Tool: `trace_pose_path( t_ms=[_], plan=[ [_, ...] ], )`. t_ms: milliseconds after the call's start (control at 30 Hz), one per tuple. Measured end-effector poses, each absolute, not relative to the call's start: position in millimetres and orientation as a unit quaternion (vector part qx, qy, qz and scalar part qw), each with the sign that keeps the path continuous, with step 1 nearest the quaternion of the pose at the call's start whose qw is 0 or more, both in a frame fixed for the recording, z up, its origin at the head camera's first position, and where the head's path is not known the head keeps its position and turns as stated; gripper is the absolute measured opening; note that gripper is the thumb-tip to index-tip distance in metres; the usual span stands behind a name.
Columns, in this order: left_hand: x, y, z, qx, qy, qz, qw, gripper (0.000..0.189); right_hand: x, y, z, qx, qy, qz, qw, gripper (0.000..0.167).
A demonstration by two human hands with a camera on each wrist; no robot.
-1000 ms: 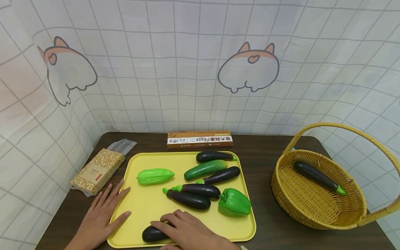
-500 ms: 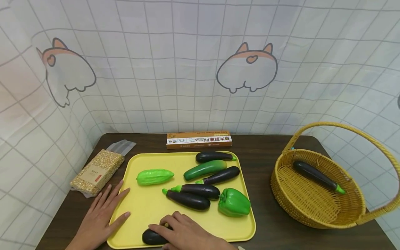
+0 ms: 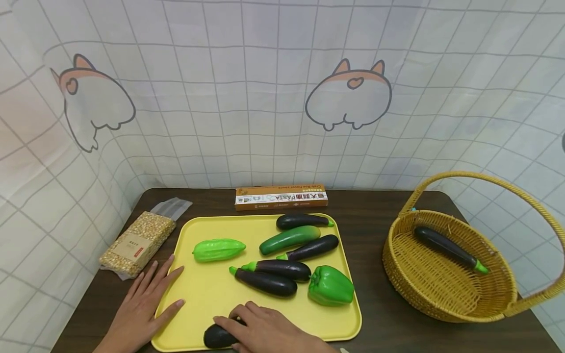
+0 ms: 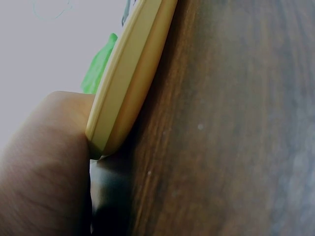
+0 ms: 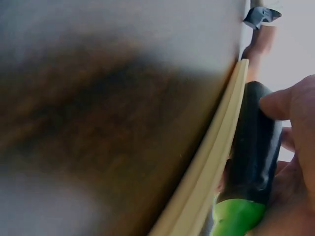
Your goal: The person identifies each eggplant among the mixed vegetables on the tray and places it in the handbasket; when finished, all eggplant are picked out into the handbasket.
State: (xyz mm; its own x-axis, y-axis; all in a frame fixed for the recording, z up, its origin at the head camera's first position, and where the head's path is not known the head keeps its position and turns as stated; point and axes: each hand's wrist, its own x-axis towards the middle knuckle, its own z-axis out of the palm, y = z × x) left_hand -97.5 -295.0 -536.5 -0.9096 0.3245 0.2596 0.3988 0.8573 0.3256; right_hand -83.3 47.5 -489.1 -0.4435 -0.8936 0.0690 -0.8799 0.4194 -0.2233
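Observation:
My right hand (image 3: 267,327) grips an eggplant (image 3: 217,337) at the front of the yellow tray (image 3: 194,304), fingers over its top and thumb along its near side. The right wrist view shows this dark eggplant (image 5: 253,147) beside the tray rim, its green cap toward the camera. My left hand (image 3: 141,306) lies with straight, spread fingers over the tray's left edge. On the tray are several more eggplants (image 3: 267,283), a green cucumber-like vegetable (image 3: 289,240), a light green ridged gourd (image 3: 219,250) and a green bell pepper (image 3: 331,286).
Right of the tray stands a wicker basket (image 3: 399,289) with a tall handle and one eggplant (image 3: 448,247) inside. A bag of yellow kernels (image 3: 139,240) lies at the left. Behind the tray, a pasta box (image 3: 281,197) sits near the tiled-pattern backdrop.
The gripped eggplant and my right hand have shifted slightly to the right and toward me. My left hand has stayed in place.

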Motion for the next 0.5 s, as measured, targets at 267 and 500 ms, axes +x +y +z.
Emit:
trace_pose_path(
  t_ms=[267,500],
  plan=[
    [-98,-295,-536,-0.191,-0.958,-0.189,0.102,0.072,-85,51,-480,-0.526,0.838,-0.132,0.055,0.052],
    [-98,-296,-537,-0.19,-0.958,-0.191,0.1,0.072,-85,56,-471,-0.525,0.834,-0.156,0.068,0.052]
  ],
)
